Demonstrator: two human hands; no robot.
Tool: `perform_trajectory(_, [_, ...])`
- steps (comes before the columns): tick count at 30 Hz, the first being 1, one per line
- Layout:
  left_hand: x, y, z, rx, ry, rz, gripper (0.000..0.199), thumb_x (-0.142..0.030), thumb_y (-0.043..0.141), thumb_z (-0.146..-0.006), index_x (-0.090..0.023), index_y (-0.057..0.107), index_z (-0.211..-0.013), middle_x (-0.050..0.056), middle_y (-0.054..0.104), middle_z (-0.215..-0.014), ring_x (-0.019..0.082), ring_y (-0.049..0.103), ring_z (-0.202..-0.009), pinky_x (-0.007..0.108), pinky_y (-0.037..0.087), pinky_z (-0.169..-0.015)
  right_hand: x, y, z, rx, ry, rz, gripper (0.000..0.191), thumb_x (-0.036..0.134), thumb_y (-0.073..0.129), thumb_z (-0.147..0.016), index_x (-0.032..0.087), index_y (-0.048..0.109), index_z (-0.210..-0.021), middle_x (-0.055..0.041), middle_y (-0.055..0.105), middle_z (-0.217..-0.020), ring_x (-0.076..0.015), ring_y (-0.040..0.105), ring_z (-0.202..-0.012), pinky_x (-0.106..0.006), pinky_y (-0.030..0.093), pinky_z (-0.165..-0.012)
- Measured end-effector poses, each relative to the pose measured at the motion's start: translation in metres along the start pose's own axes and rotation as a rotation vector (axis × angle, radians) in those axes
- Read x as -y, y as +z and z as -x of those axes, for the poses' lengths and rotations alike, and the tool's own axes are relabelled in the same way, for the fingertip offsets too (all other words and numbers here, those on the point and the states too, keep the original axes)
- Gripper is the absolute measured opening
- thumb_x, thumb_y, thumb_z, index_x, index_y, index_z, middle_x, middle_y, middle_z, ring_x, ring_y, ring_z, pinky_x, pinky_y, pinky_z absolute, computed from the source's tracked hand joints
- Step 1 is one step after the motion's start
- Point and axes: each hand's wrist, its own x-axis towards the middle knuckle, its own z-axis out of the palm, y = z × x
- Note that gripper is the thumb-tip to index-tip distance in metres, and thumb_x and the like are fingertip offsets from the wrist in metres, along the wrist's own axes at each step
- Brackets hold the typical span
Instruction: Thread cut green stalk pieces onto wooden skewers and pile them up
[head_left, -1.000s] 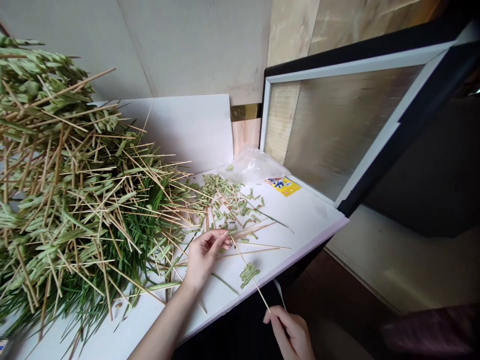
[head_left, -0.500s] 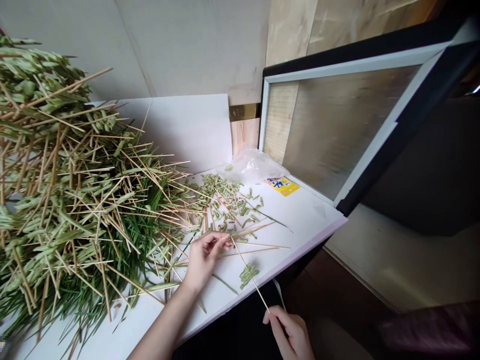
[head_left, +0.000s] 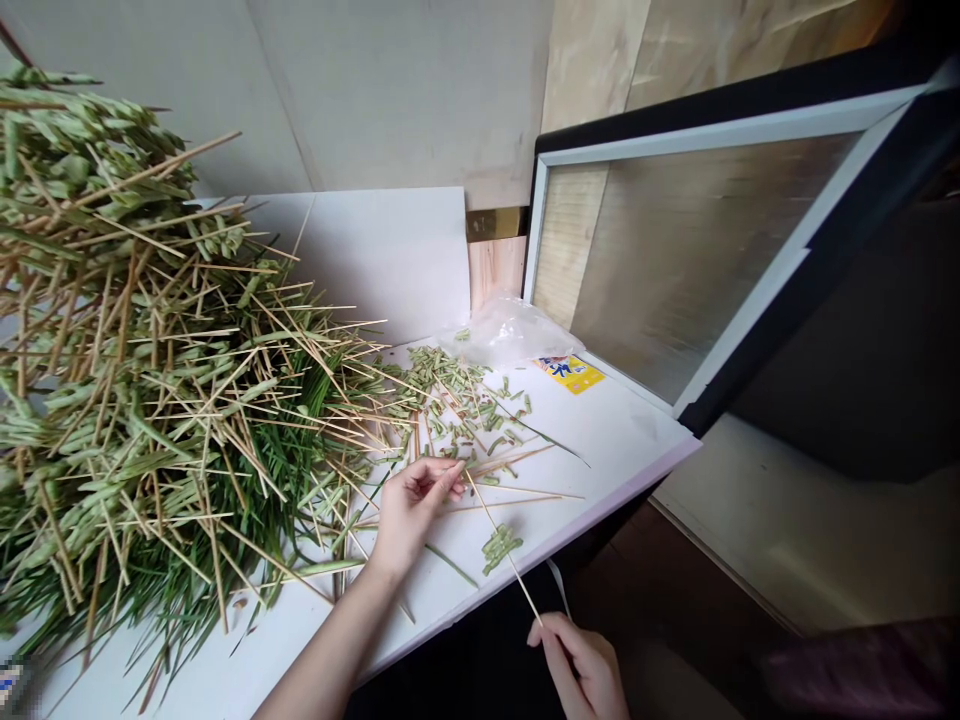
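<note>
My right hand (head_left: 581, 665) grips the lower end of a thin bamboo skewer (head_left: 526, 590) beyond the table's front edge. Several short green bean pieces (head_left: 501, 546) are threaded side by side around the skewer's middle. My left hand (head_left: 420, 500) is closed in a pinch at the skewer's upper tip, above the white table; what lies between the fingertips is too small to make out. Behind that hand, loose cut bean pieces (head_left: 442, 385) are scattered across the table. Bare skewers (head_left: 517, 502) lie just right of its fingers.
A tall heap of bean-loaded skewers (head_left: 150, 400) fills the left side, with long green stalks (head_left: 259, 530) under it. A clear plastic bag (head_left: 506, 335) and a yellow packet (head_left: 574, 374) lie at the back. A framed glass panel (head_left: 675, 270) stands on the right.
The view has shifted slightly, moving the background a little to the right. Both hands keep nearly the same pose, and the bean pieces stay at the skewer's middle.
</note>
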Motion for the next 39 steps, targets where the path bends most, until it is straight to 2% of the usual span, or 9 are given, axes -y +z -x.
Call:
perform_trajectory(4, [0.001, 0.0, -0.001, 0.033, -0.03, 0.076, 0.03, -0.044, 0.078, -0.082, -0.015, 0.069, -0.083, 0.003, 0.071, -0.072, 0.015, 0.065, -0.063, 0.027, 0.055, -0.064, 0.001, 0.0, 0.0, 0.0, -0.013, 0.003, 0.026, 0.021, 0.043, -0.102, 0.023, 0.061, -0.084, 0.0033, 0.058, -0.063, -0.0104, 0.055, -0.049, -0.021, 0.041, -0.051])
perform_trajectory(9, [0.004, 0.002, 0.002, 0.042, 0.009, 0.002, 0.03, -0.043, 0.074, -0.085, -0.015, 0.067, -0.079, 0.003, 0.07, -0.072, 0.014, 0.063, -0.063, 0.025, 0.052, -0.064, -0.002, 0.0, 0.002, 0.064, 0.039, 0.021, 0.027, 0.025, 0.041, -0.102, 0.023, 0.061, -0.083, 0.0043, 0.052, -0.059, -0.0106, 0.046, -0.045, -0.024, 0.034, -0.046])
perform_trajectory(13, [0.004, 0.003, 0.004, 0.042, 0.005, 0.003, 0.031, -0.045, 0.075, -0.084, -0.015, 0.067, -0.079, 0.003, 0.07, -0.071, 0.014, 0.062, -0.062, 0.026, 0.052, -0.064, 0.0, 0.001, 0.003, 0.062, 0.088, -0.002, 0.029, 0.028, 0.041, -0.103, 0.023, 0.06, -0.082, 0.0053, 0.048, -0.059, -0.0098, 0.04, -0.044, -0.025, 0.031, -0.047])
perform_trajectory(25, [0.005, 0.006, 0.005, 0.072, -0.021, 0.023, 0.033, -0.047, 0.077, -0.081, -0.016, 0.067, -0.075, 0.004, 0.068, -0.068, 0.015, 0.061, -0.058, 0.028, 0.051, -0.059, 0.005, 0.001, 0.004, 0.078, 0.139, -0.017, 0.031, 0.031, 0.039, -0.104, 0.024, 0.06, -0.082, 0.0038, 0.049, -0.06, -0.0115, 0.041, -0.047, -0.027, 0.032, -0.05])
perform_trajectory(27, [0.006, 0.011, 0.009, 0.144, -0.04, -0.017, 0.034, -0.048, 0.077, -0.082, -0.016, 0.068, -0.074, 0.004, 0.068, -0.066, 0.015, 0.06, -0.058, 0.027, 0.05, -0.058, 0.007, -0.001, 0.001, 0.061, 0.137, -0.011, 0.031, 0.031, 0.04, -0.103, 0.024, 0.061, -0.082, 0.0037, 0.051, -0.061, -0.0112, 0.043, -0.047, -0.026, 0.034, -0.049])
perform_trajectory(30, [0.006, 0.023, 0.018, 0.356, -0.097, -0.087, 0.034, -0.048, 0.074, -0.084, -0.016, 0.068, -0.073, 0.004, 0.068, -0.067, 0.015, 0.059, -0.058, 0.026, 0.049, -0.057, 0.012, -0.004, -0.007, 0.008, 0.144, 0.002, 0.031, 0.03, 0.041, -0.103, 0.023, 0.062, -0.082, 0.0042, 0.054, -0.061, -0.0103, 0.045, -0.047, -0.024, 0.037, -0.048])
perform_trajectory(31, [0.005, 0.026, 0.019, 0.388, -0.101, -0.088, 0.034, -0.048, 0.073, -0.085, -0.016, 0.067, -0.073, 0.004, 0.068, -0.068, 0.014, 0.059, -0.058, 0.025, 0.049, -0.057, 0.014, -0.006, -0.01, -0.009, 0.146, 0.004, 0.031, 0.03, 0.041, -0.103, 0.022, 0.062, -0.081, 0.0044, 0.054, -0.061, -0.0101, 0.045, -0.047, -0.023, 0.037, -0.048])
perform_trajectory(36, [-0.002, 0.024, 0.014, 0.235, -0.054, -0.025, 0.034, -0.048, 0.076, -0.081, -0.015, 0.068, -0.075, 0.003, 0.067, -0.065, 0.013, 0.056, -0.056, 0.024, 0.048, -0.055, 0.021, -0.01, -0.017, -0.021, 0.144, -0.036, 0.031, 0.027, 0.041, -0.103, 0.022, 0.061, -0.081, 0.0064, 0.045, -0.059, -0.0091, 0.035, -0.045, -0.025, 0.03, -0.045])
perform_trajectory(39, [-0.002, 0.017, 0.008, 0.201, -0.069, -0.025, 0.035, -0.049, 0.078, -0.079, -0.015, 0.071, -0.08, 0.003, 0.067, -0.065, 0.013, 0.057, -0.057, 0.023, 0.048, -0.054, 0.022, -0.01, -0.016, -0.021, 0.136, -0.042, 0.03, 0.026, 0.041, -0.102, 0.022, 0.061, -0.081, 0.0066, 0.044, -0.059, -0.0091, 0.035, -0.045, -0.024, 0.029, -0.045])
